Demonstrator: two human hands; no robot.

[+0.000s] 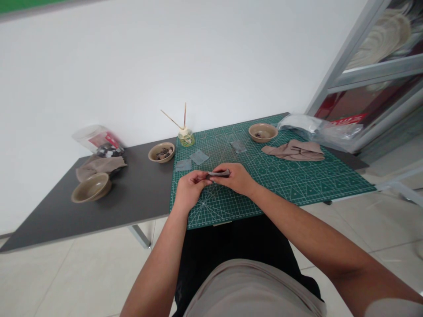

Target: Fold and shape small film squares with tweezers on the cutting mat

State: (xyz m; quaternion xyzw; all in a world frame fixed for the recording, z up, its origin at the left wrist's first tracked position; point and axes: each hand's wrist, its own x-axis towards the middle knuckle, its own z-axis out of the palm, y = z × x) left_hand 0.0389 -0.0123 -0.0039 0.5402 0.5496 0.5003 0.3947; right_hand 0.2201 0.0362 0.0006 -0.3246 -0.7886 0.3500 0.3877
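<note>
Both hands meet above the green cutting mat (228, 207). Between them is a small folded grey piece (220, 173) that looks like cloth or a little pouch. My left hand (190, 187) pinches its left end between thumb and fingers. My right hand (237, 179) grips the other end, fingers curled behind it. What may be inside the fold is hidden. Just beyond the hands lie small grey-green squares: one square (199, 156) near the middle, another square (183, 165) at the mat's left edge, and a darker square (238, 146) further right.
A bowl of dark and pinkish bits (161, 152) and a glass reed diffuser (186, 136) stand behind. Right are a bowl (263, 132), brown cloth (295, 151) and plastic bag (322, 130). Left are a tilted bowl (91, 188), cloth (99, 166) and clear bag (99, 138).
</note>
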